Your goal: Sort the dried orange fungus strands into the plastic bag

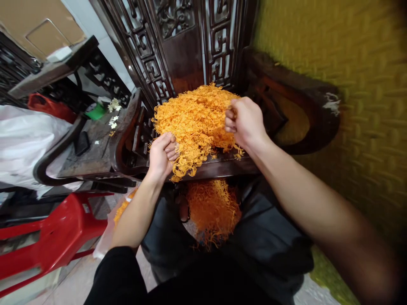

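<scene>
A large heap of tangled, curly orange strings lies on the seat of a dark carved wooden chair. At the heap's near left edge is my left hand, its fingers curled into a fist with the thumb on top. My right hand is closed too, with bent fingers against the heap's right side. Orange strands lie right beside both hands, but whatever is inside the fingers is hidden. Below the seat, between my legs, hangs or lies another bunch of orange strings, darker in the shade.
To the left are a red plastic stool, a plastic bag with orange stuff inside, and a second wooden chair bearing a dark phone-like object, a green roll and white bits. A yellow woven-patterned surface covers the right side.
</scene>
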Demonstrator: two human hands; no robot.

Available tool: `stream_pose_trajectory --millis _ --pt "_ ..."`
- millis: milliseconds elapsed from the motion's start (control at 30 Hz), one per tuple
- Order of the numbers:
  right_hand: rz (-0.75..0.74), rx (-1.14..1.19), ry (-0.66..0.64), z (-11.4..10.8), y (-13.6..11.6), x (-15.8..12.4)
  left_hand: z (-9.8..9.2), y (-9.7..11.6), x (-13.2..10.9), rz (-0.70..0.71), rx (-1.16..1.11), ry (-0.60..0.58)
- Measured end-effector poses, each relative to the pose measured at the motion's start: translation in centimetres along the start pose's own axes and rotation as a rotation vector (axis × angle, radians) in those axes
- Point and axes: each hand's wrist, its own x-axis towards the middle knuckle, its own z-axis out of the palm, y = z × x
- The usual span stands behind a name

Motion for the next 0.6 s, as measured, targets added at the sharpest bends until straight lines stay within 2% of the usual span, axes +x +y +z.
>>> stream_pose_trajectory --millis 33,100,167,267,400,433,467,567,600 --pt "0.079 0.047 -0.007 -0.3 -0.2 0.4 -0.1 0.2 0.0 0.000 -0.010 0.015" --pt "0.189 0.074 -0.099 -0.5 -0.3 0.2 0.0 0.5 0.0 0.002 -0.011 0.014" --pt "0.211 0.047 -0.228 0.0 -0.2 -0.9 0.1 0.4 -0.1 0.017 0.006 -0.019" --pt "0.161 -0.085 -0.392 1.0 0.3 -3.4 0.6 -0.4 -0.2 0.034 0.042 -0.054" --pt "-0.066 -0.409 -0.645 1.6 0.6 -4.7 1.0 -1.2 -0.1 0.028 0.061 -0.034" --pt "-0.122 -0.447 -0.630 1.4 0.6 -4.4 1.0 -1.2 0.0 0.028 0.057 -0.019" --pt "-0.164 -0.440 -0.548 1.1 0.6 -3.7 1.0 -1.1 0.2 0.027 0.047 0.000" --pt "-0.213 -0.208 -0.109 -0.6 0.2 -0.7 0.6 -0.4 0.7 0.018 -0.047 0.056" --pt "-0.203 -0.135 -0.044 -1.2 0.0 0.2 0.4 -0.2 0.8 0.014 -0.094 0.075"
